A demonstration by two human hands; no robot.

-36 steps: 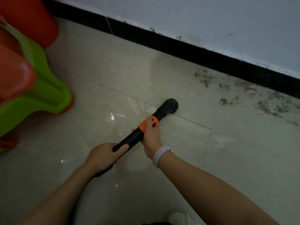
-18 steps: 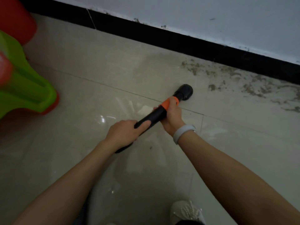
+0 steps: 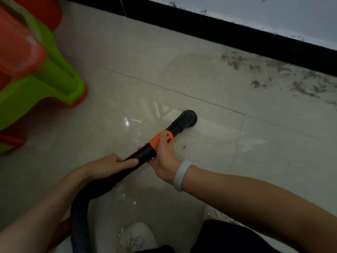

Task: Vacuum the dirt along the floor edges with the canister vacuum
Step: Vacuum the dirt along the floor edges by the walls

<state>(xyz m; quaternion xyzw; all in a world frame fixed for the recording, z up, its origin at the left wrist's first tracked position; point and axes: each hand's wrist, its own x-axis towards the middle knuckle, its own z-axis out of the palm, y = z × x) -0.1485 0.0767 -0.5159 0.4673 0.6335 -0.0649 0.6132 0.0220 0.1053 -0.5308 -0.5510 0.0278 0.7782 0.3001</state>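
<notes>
The vacuum wand (image 3: 145, 154) is a black tube with an orange band (image 3: 160, 138), and its round nozzle (image 3: 188, 118) sits on the pale floor (image 3: 127, 73), well apart from the brown dirt (image 3: 273, 73) that lies along the black baseboard (image 3: 218, 31). The right hand (image 3: 164, 157) has its fingers wrapped round the tube by the orange band. The left hand (image 3: 107, 168) grips the tube lower down, where the black hose (image 3: 80, 216) bends away. To do this step well, I think the nozzle should slide up and to the right, stay flat on the floor, and go slowly along the baseboard. The vacuum's body is not in the picture. The hose runs off the bottom edge. A green and red plastic thing (image 3: 36, 70) is cut off at the left, and I cannot tell what it is.
</notes>
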